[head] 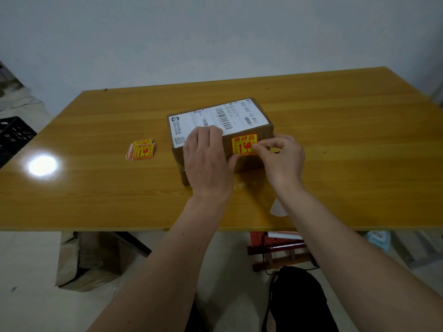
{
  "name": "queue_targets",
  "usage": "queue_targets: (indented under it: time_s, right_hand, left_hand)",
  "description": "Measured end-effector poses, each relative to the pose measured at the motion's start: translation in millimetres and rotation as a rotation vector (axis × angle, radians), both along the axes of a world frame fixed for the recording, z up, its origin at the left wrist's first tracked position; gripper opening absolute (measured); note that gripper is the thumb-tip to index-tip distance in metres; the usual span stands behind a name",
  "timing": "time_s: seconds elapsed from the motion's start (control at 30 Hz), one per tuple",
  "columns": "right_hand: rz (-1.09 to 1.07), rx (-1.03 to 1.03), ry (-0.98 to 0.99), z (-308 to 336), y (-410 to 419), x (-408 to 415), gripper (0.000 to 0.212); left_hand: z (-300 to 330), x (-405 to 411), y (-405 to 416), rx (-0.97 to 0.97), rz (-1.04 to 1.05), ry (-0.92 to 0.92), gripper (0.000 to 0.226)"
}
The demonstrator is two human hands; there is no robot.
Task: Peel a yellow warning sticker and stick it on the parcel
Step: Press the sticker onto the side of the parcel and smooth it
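A brown cardboard parcel (263,127) with a white shipping label on top lies in the middle of the wooden table (335,164). A yellow and red warning sticker (243,143) lies on the parcel's near top face. My left hand (206,161) rests flat on the parcel's left part, its thumb by the sticker's lower left corner. My right hand (280,159) has its fingertips curled onto the sticker's right edge. A small stack of the same stickers (141,149) lies on the table to the left.
A white scrap of backing paper (276,208) lies near the table's front edge. A black crate (14,137) stands off the table's left side. Below the table are a cardboard box (81,262), a red stool (278,250) and a black bag (297,300).
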State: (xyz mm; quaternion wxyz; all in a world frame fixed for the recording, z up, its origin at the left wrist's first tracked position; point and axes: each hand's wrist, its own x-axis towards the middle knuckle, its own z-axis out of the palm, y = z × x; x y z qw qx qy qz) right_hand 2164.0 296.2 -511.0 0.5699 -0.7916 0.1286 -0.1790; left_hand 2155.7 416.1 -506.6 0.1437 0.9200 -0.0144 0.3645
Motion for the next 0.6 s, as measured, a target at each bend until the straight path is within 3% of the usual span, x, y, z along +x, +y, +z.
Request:
queue_targets:
  time_s: [0.13, 0.23, 0.4, 0.6]
  right_hand:
    - [-0.013, 0.191, -0.067, 3, -13, -3, 0.048]
    - [0.108, 0.068, -0.042, 3, -19, -1, 0.073]
    - [0.219, -0.201, -0.004, 5, -19, 17, 0.07]
    - [0.292, -0.294, 0.002, 11, -30, 21, 0.072]
  left_hand:
    - [-1, 0, 1, 0.007, -0.015, 0.001, 0.058]
    - [-2, 1, 3, 0.021, -0.027, -0.026, 0.059]
    - [-5, 2, 6, 0.034, -0.052, -0.041, 0.062]
    - [-11, 7, 10, 0.07, -0.053, -0.075, 0.068]
